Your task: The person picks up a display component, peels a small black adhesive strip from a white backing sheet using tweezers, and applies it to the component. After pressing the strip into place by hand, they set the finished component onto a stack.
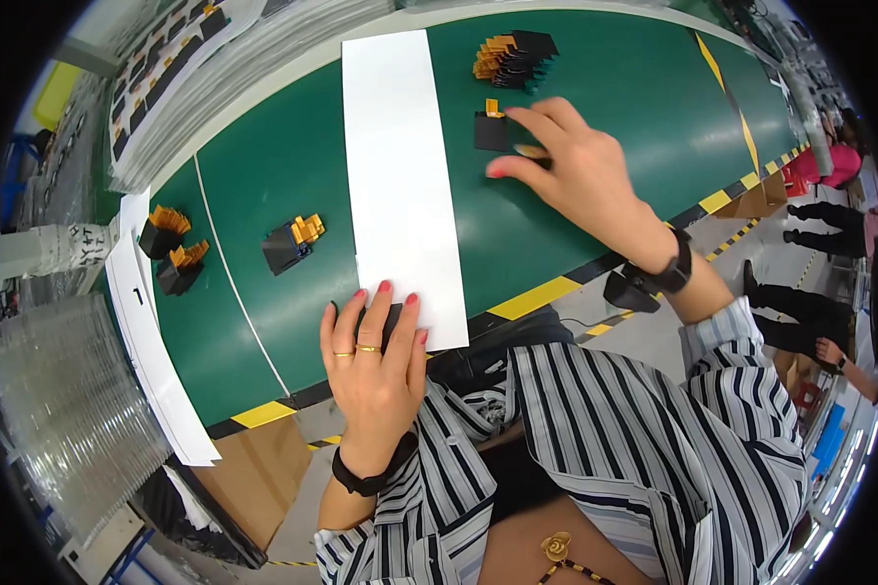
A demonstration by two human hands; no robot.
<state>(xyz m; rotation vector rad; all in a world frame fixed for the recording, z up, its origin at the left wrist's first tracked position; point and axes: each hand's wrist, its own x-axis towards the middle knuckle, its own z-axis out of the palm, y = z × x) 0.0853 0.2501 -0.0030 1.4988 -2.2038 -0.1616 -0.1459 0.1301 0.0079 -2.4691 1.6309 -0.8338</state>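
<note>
At the near end of a white paper strip [400,146], my left hand [373,375] lies with its fingers spread. A dark flat piece [392,324] shows under and between those fingers, mostly covered. My right hand [585,171] is over the green mat, thumb and forefinger apart. Just left of its fingertips lies a black square part [490,134] with an orange ribbon tab [493,107]. A small yellowish bit shows between thumb and forefinger; I cannot tell what it is. Beyond, several similar parts are stacked in a fanned pile [517,58].
Left of the paper sits a small stack of black parts with orange tabs [285,247]. Two more piles [166,229] stand farther left, past a thin white line. Clear plastic trays [78,409] are heaped at the left. Yellow-black tape [532,297] marks the table's near edge.
</note>
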